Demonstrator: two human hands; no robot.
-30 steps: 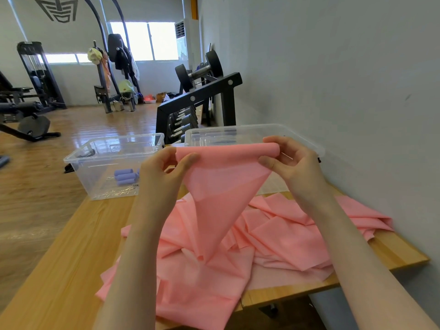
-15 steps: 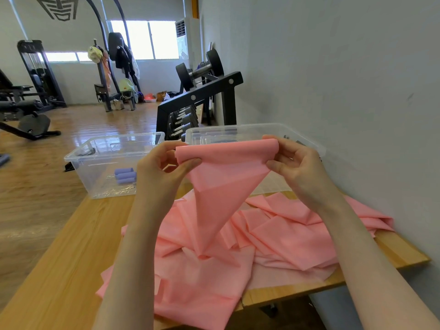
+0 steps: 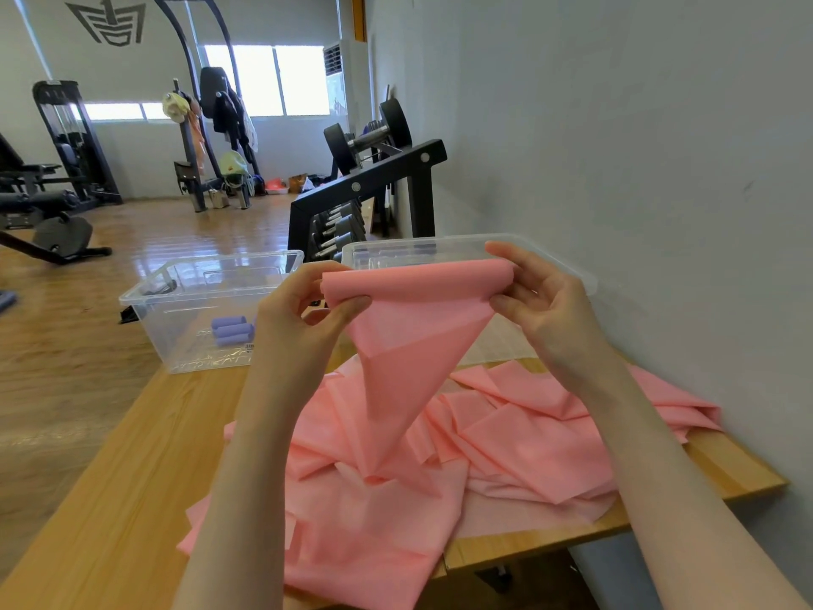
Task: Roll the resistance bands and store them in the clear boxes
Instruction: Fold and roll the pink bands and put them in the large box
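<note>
A: Head view, item one. What do your hands carry?

B: Your left hand [image 3: 303,319] and right hand [image 3: 543,310] each pinch one end of the pink resistance band [image 3: 413,328], thumb against fingers. The grip of both is pressed onto the band's rolled top edge, which you hold raised above the tabletop [image 3: 110,499]. Below the roll, the band narrows to a point and runs down into the pile.

A: Item two, the pile?

B: Loose pink bands [image 3: 506,438], crumpled and overlapping, spread across the tabletop from your forearms to the wall [image 3: 638,147] on your right, some hanging over the near edge.

A: Item three, containers?

B: Two clear boxes at the far end of the tabletop. The left clear box [image 3: 184,310] holds purple rolled bands [image 3: 231,330] lying on its floor. The right clear box [image 3: 444,248] sits just behind your raised band; its contents you cannot make out.

A: Item four, surroundings?

B: A black dumbbell rack [image 3: 374,187] stands beyond the boxes, along the wall. Gym machines [image 3: 66,147] stand farther off on the wooden floor [image 3: 66,345].
</note>
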